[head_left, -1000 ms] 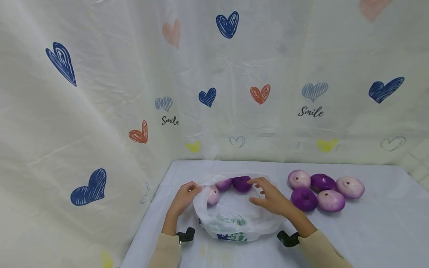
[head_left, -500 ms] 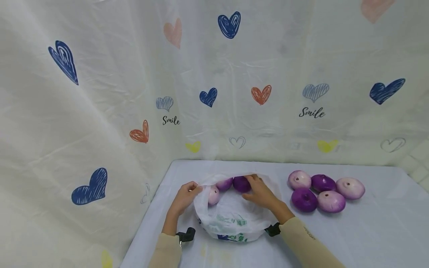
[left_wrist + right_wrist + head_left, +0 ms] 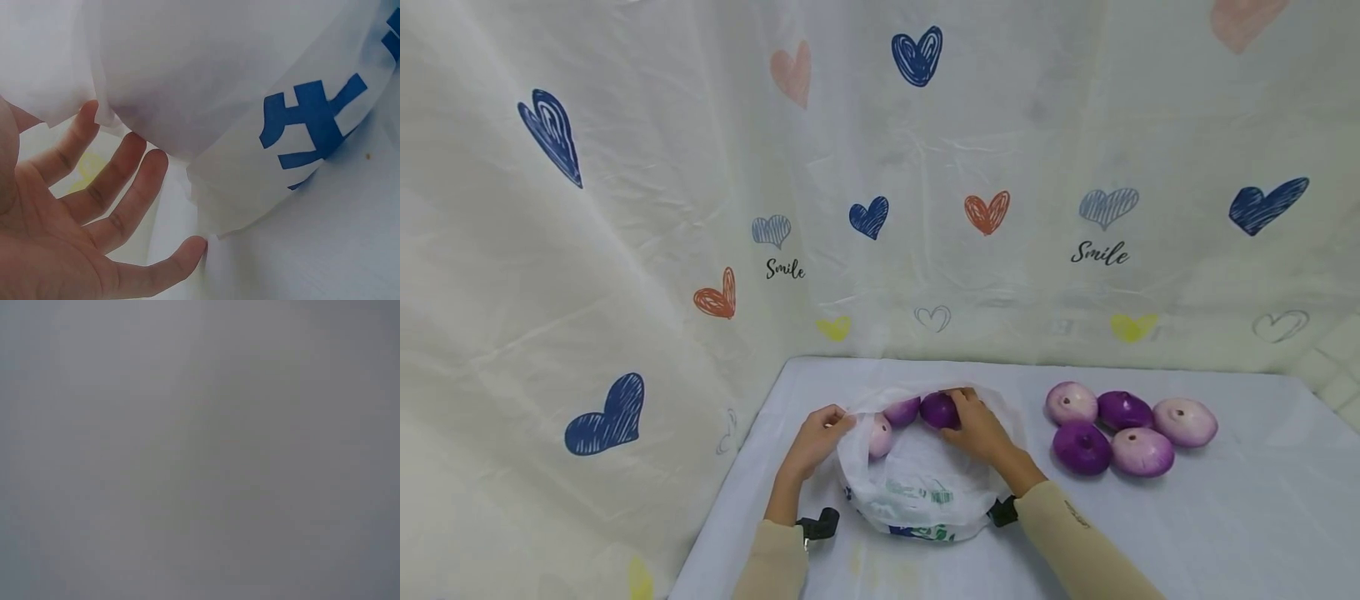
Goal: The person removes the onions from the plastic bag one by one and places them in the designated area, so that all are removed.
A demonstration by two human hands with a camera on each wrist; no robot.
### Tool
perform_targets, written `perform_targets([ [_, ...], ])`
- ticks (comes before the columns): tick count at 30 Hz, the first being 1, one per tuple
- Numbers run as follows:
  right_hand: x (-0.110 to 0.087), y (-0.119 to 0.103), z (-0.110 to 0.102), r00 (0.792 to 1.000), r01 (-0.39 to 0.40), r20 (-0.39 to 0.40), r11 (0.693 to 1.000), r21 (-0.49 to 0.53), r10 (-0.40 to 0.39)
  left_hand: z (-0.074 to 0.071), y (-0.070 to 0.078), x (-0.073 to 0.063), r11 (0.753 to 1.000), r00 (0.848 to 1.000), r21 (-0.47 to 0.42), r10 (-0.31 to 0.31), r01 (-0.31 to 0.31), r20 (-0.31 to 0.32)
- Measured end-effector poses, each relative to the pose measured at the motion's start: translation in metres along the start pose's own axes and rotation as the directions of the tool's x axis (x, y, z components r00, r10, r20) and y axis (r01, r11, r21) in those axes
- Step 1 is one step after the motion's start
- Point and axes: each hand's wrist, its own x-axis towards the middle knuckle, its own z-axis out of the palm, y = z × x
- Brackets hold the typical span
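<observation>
A white plastic bag (image 3: 925, 508) with green and blue print lies on the table with its mouth spread. Inside it are a dark purple onion (image 3: 937, 411), a lighter purple onion (image 3: 902, 411) and a pale pink onion (image 3: 880, 437). At the bag's left rim, my left hand (image 3: 818, 437) pinches the plastic between thumb and forefinger; the left wrist view shows its other fingers (image 3: 128, 215) spread beside the bag. My right hand (image 3: 983, 429) reaches into the mouth and grips the dark purple onion from its right side. Only a grey blur fills the right wrist view.
Several more onions sit grouped right of the bag, among them a dark purple onion (image 3: 1081, 448) and a pale onion (image 3: 1184, 422). The table (image 3: 1240, 517) has a white cover. A heart-printed curtain (image 3: 1037, 283) hangs behind and to the left.
My right hand has moved left and inward, from hovering open near the dark purple onion to gripping it. The left hand keeps its hold on the bag's rim.
</observation>
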Motion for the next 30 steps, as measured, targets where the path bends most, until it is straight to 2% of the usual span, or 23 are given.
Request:
perform_targets([
  [9, -0.005, -0.002, -0.004, 1.0, 0.009, -0.022, 0.999, 0.047, -0.008, -0.001, 0.003, -0.001, 1.0, 1.0, 0.003, -0.013, 0.013, 0.001],
  [23, -0.006, -0.005, -0.004, 1.0, -0.013, 0.022, 0.998, 0.069, 0.012, -0.001, 0.004, -0.002, 1.0, 1.0, 0.001, -0.019, 0.018, 0.015],
  [30, -0.016, -0.006, -0.014, 0.999, 0.024, 0.027, 0.997, 0.078, -0.026, -0.001, 0.004, -0.002, 1.0, 1.0, -0.005, -0.018, 0.018, 0.013],
])
